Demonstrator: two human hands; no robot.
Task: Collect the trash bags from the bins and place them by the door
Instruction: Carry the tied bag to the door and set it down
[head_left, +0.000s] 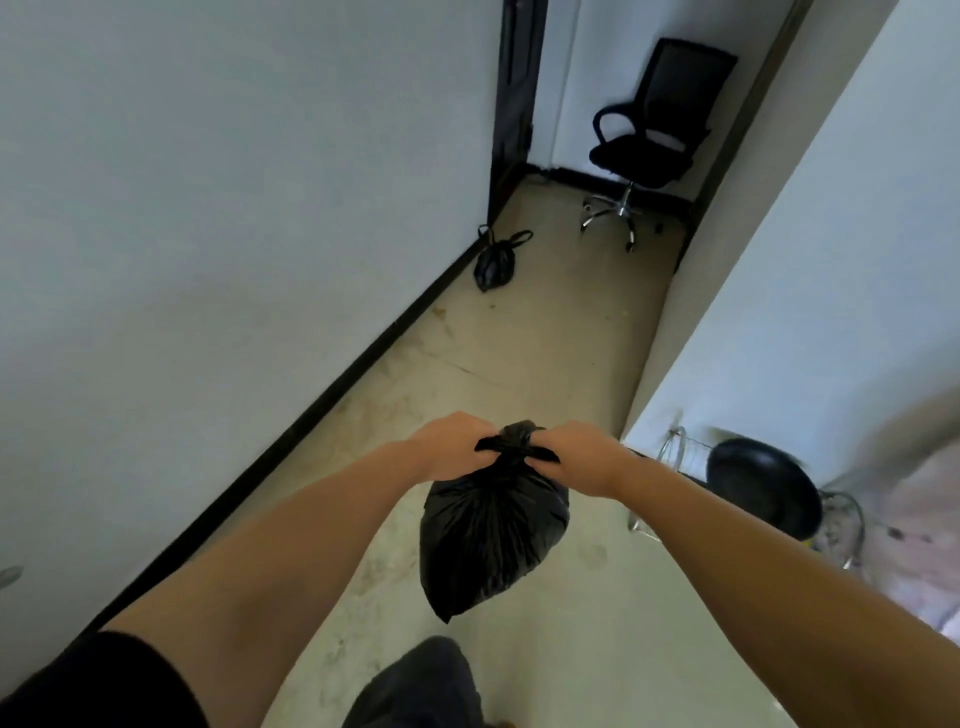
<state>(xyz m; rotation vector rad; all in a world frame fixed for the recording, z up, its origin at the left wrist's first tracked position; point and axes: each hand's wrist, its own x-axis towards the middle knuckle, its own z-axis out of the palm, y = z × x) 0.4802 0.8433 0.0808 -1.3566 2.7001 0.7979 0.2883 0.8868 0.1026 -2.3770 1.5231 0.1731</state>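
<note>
A full black trash bag (488, 540) hangs in front of me above the floor. My left hand (449, 444) grips one tied end of its neck and my right hand (576, 452) grips the other end, the knot between them. Farther down the corridor a second tied black trash bag (493, 265) sits on the floor against the left wall, just before the dark door frame (514, 104).
A black office chair (649, 140) on a chrome base stands at the corridor's far end. At the right, past the wall corner, is a black round stool (763, 483) with metal legs. Pale tiled floor (545, 338) runs between the white walls.
</note>
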